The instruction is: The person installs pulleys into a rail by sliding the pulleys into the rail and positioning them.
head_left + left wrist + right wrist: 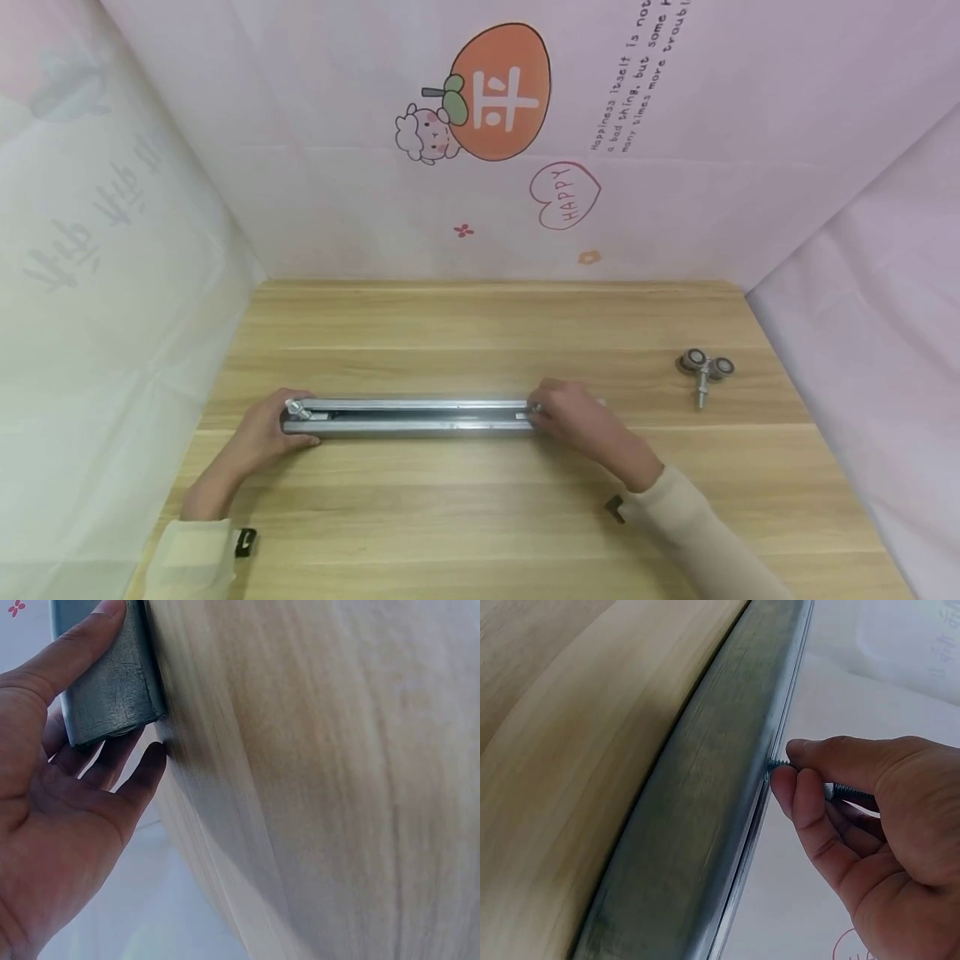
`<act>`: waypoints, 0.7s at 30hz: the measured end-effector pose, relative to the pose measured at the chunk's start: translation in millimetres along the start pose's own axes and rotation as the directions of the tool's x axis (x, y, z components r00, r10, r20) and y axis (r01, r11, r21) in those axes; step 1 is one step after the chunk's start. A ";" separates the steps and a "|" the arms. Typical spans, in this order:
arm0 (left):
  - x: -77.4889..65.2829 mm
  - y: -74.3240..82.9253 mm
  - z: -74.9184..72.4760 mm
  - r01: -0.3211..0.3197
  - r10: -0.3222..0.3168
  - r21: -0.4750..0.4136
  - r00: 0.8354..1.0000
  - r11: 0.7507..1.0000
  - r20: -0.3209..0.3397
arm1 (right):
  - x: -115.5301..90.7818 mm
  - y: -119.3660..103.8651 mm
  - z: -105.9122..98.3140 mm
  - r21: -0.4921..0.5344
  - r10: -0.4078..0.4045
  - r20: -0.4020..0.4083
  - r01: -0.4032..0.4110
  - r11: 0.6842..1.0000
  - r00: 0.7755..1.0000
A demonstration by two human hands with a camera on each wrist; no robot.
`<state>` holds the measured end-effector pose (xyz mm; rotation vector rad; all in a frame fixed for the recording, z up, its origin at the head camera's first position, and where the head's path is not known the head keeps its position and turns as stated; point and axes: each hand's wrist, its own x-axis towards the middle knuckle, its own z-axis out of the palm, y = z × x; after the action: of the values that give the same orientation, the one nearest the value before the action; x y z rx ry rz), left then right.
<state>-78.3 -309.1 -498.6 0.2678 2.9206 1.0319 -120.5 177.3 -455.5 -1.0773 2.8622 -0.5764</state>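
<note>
A long grey metal channel track (420, 426) lies across the wooden table, its slot facing up. My left hand (262, 432) grips the track's left end, thumb along the near wall and fingers on the far side, as the left wrist view shows with the track's end (112, 694). A bolt with a nut (297, 408) sticks up from the slot at that end. Toward the track's right end, my right hand (577, 421) pinches a threaded bolt (847, 795) that rises out of the slot. Whatever the bolt joins inside the track is hidden.
A loose roller trolley (707, 367) with wheels and a threaded bolt lies on the table (480, 517) at the right. Printed cloth (337, 217) hangs behind the table's far edge, and pale sheets stand along both sides.
</note>
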 end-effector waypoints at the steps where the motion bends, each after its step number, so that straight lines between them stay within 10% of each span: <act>1: -0.3 0.0 0.0 0.003 -0.003 0.000 1.000 1.000 0.001 | 0.9 -1.2 0.3 0.004 -0.002 0.001 0.002 1.000 1.000; 21: -0.5 1.8 -0.6 0.005 -0.005 0.007 1.000 1.000 -0.003 | 24.2 -20.7 13.0 0.025 -0.076 -0.020 0.076 0.997 0.997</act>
<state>-77.6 -308.1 -497.0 0.2600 2.9264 1.0220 -123.8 143.2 -457.8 -1.1876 2.8319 -0.6293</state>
